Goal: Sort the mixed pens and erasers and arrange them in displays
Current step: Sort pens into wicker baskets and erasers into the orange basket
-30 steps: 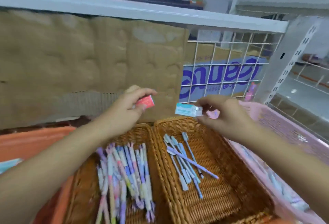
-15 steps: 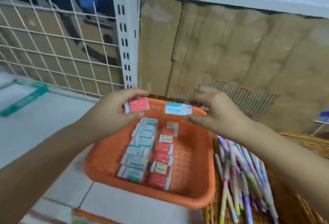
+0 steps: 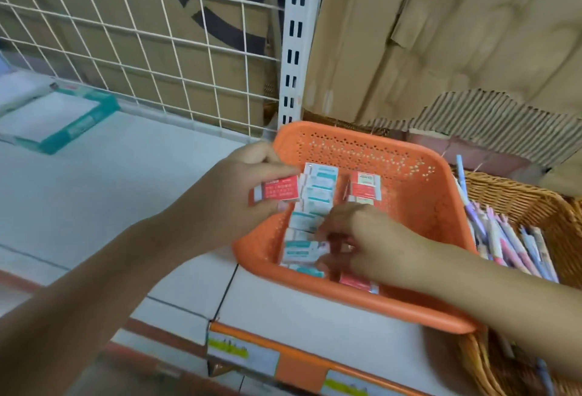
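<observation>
Right hand point(image 3: 362, 241) dropped into orange basket point(image 3: 409, 206), teal eraser point(image 3: 300, 249) near front rim.

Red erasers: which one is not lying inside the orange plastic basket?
The red wrapped eraser that the left hand holds at the left rim of the orange plastic basket; the others lie inside.
</observation>
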